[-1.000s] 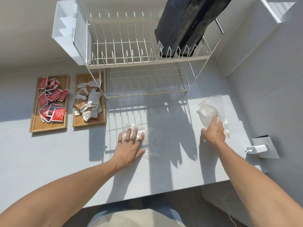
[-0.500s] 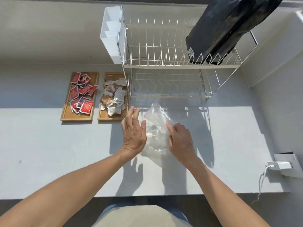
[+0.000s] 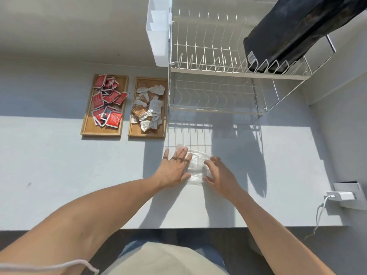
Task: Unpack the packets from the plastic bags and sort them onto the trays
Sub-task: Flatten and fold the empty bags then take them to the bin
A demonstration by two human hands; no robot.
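Clear empty plastic bags [image 3: 195, 164] lie flat on the white counter, in front of the dish rack. My left hand [image 3: 174, 167] rests palm down on their left side with fingers spread. My right hand [image 3: 219, 175] presses on their right side, fingers spread as well. Neither hand grips the plastic. Far left, a wooden tray [image 3: 85, 126] holds several red packets [image 3: 107, 102]. Beside it a second wooden tray [image 3: 133, 132] holds several white and brown packets [image 3: 149, 108].
A white two-tier wire dish rack [image 3: 218, 72] stands behind the bags, with a black bag [image 3: 294, 32] on its upper tier and a white caddy [image 3: 158, 32] on its left. A wall socket with a white charger [image 3: 341, 195] is at the right. The counter's front edge [image 3: 178, 228] is near me.
My right hand carried a clear bag from the far right to the middle and laid it down on the other bag. Both hands now press flat on the plastic.
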